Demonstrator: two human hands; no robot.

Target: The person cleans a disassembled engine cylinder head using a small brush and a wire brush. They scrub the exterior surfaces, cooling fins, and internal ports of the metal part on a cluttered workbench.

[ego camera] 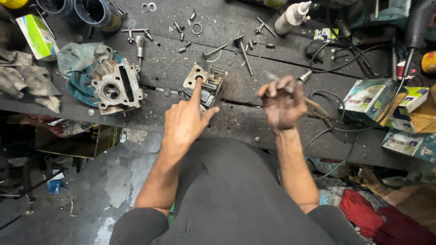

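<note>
While left hand (184,122) fingers engine part (206,84), right hand (284,106) grips tool (313,106)

The left hand (184,122) covers the near side of the small engine part (205,84), so its lower edge is hidden. The tool (290,86) in the right hand (284,106) is motion-blurred, its kind unclear. The blue tubs (81,11) are cut off by the top edge. The loose bolts (181,31) are too small to tell apart.
</note>
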